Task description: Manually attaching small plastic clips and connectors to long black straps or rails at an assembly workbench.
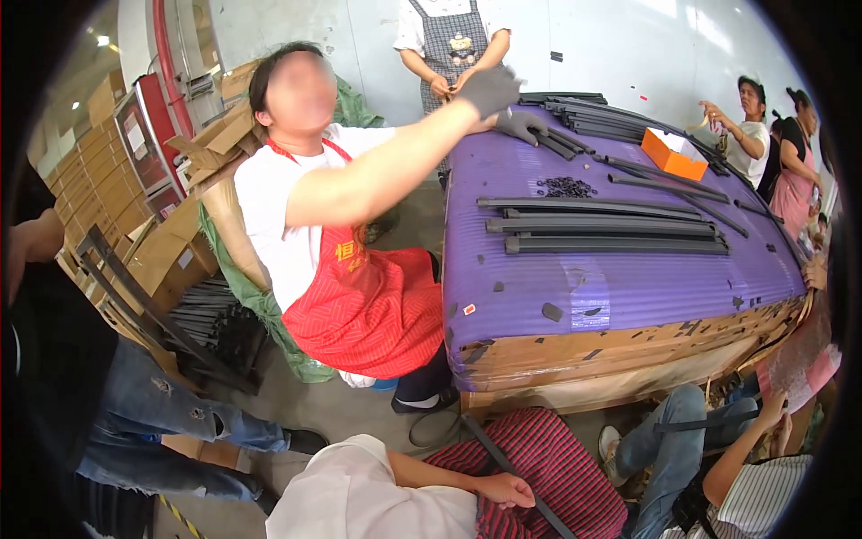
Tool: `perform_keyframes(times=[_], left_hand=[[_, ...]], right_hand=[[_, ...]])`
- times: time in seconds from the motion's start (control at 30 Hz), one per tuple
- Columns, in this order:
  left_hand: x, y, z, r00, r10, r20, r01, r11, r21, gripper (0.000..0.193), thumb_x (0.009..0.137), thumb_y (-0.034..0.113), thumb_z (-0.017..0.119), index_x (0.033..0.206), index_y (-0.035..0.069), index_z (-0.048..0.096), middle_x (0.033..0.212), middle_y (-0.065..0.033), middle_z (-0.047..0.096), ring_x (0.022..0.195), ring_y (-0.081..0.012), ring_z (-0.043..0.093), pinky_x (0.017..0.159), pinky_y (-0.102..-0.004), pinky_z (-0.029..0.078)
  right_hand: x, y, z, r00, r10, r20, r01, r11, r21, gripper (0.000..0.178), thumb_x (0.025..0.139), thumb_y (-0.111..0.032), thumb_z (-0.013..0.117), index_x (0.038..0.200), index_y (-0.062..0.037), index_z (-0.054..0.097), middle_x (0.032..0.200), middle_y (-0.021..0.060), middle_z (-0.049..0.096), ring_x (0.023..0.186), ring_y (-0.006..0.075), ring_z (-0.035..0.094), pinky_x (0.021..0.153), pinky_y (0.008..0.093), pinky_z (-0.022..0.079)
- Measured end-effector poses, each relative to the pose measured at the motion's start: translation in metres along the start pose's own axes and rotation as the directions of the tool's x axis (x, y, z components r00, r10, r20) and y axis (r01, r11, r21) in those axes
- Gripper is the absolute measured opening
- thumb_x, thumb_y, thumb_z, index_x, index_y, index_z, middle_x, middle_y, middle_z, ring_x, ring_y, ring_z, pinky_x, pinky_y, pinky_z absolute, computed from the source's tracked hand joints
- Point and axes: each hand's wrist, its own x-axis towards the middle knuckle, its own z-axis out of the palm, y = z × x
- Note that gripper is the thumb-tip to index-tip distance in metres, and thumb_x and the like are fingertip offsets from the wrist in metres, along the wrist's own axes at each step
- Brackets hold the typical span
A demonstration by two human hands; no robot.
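Observation:
My left hand (505,490) comes in from the lower left in a white sleeve, over my red and black striped apron (566,458). Its fingers are curled together at a long, thin black bar (489,442), which slants across my lap and runs out at the lower edge. My right hand is out of sight. At the purple-covered table (512,296), a seated co-worker in a red apron reaches over the top with gloved hands (496,93), near short black bars (564,144). Several longer dark bars (620,225) lie side by side on the cover.
Small black rings (566,187) and an orange box (673,154) sit on the table. To the right, a person in jeans holds clear plastic wrap (795,359). Another person's jeans (171,413) show at left, near cartons (99,171) and a rack of black bars (211,314).

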Motion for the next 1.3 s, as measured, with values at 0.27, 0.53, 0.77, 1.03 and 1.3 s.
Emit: perform_keyframes(times=[0.27, 0.53, 0.77, 1.03, 1.3], left_hand=[[-0.005, 0.009, 0.011, 0.998, -0.045, -0.046, 0.047, 0.998, 0.032, 0.016, 0.081, 0.022, 0.061, 0.086, 0.007, 0.058, 0.059, 0.0033, 0.046, 0.047, -0.0046, 0.040, 0.042, -0.0181, 0.033], [-0.010, 0.013, 0.008, 0.983, -0.179, -0.030, 0.175, 0.980, -0.098, 0.018, 0.087, 0.015, 0.052, 0.096, 0.000, 0.056, 0.076, -0.0022, 0.054, 0.061, -0.0067, 0.047, 0.051, -0.0179, 0.038], [-0.007, 0.008, 0.002, 0.990, -0.140, 0.016, 0.141, 0.972, -0.190, 0.015, 0.088, 0.014, 0.050, 0.096, 0.003, 0.055, 0.076, -0.0027, 0.053, 0.060, -0.0066, 0.045, 0.049, -0.0179, 0.035], [0.008, 0.052, -0.016, 0.865, 0.478, -0.156, -0.328, 0.772, 0.545, 0.018, 0.083, 0.021, 0.057, 0.090, 0.004, 0.060, 0.069, 0.0025, 0.056, 0.063, -0.0064, 0.052, 0.056, -0.0227, 0.042], [0.041, 0.054, -0.017, 0.746, 0.645, 0.165, -0.315, 0.124, 0.941, 0.014, 0.081, 0.021, 0.054, 0.080, 0.007, 0.059, 0.077, -0.0066, 0.060, 0.073, -0.0232, 0.058, 0.065, -0.0335, 0.046]], right_hand=[[-0.010, -0.012, 0.003, 0.998, 0.052, -0.047, -0.049, 0.997, 0.058, 0.029, 0.086, -0.011, 0.041, 0.112, -0.0038, 0.049, 0.065, 0.0062, 0.048, 0.045, 0.0134, 0.039, 0.040, 0.0258, 0.032], [-0.011, -0.008, 0.012, 0.999, 0.014, -0.049, -0.010, 0.997, 0.076, 0.025, 0.086, -0.007, 0.038, 0.103, -0.0008, 0.055, 0.070, 0.0039, 0.055, 0.052, 0.0123, 0.048, 0.046, 0.0240, 0.038], [-0.037, -0.060, 0.032, 0.962, 0.231, -0.145, -0.223, 0.972, 0.075, 0.020, 0.088, -0.009, 0.034, 0.098, -0.0051, 0.051, 0.050, 0.0019, 0.045, 0.037, 0.0108, 0.043, 0.033, 0.0228, 0.033], [-0.037, -0.054, 0.030, 0.981, 0.158, -0.117, -0.152, 0.987, 0.056, 0.022, 0.086, -0.008, 0.033, 0.096, -0.0034, 0.052, 0.052, 0.0016, 0.046, 0.036, 0.0105, 0.044, 0.032, 0.0227, 0.033], [-0.045, -0.065, 0.037, 0.989, 0.103, -0.110, -0.103, 0.995, 0.004, 0.023, 0.084, -0.006, 0.033, 0.094, -0.0006, 0.054, 0.057, 0.0013, 0.049, 0.042, 0.0099, 0.048, 0.036, 0.0217, 0.036]])
